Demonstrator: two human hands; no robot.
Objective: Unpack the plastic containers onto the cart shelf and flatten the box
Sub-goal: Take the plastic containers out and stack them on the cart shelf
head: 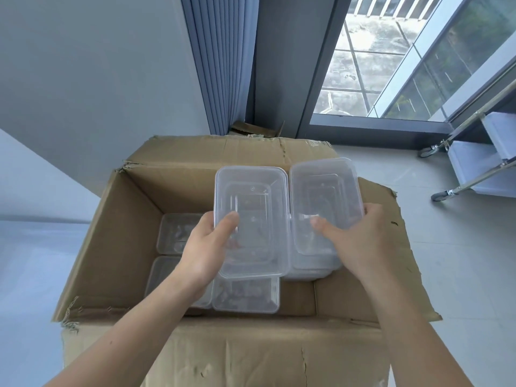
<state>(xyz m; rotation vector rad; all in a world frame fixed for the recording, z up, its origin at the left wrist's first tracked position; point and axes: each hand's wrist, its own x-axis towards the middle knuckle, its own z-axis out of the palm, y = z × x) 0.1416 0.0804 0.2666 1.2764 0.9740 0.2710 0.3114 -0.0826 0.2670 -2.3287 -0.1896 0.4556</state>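
My left grip (203,247) held a clear container (251,219) and my right grip (354,238) held a second container (325,196) above the box (134,219). More containers (245,298) lay inside the box, so I think lots was left.

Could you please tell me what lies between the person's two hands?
In the head view, two clear plastic containers side by side: the left hand grips the left container, the right hand the right container, above the cardboard box.

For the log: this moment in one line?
left hand grips left container | right hand grips right container | box open, more containers inside
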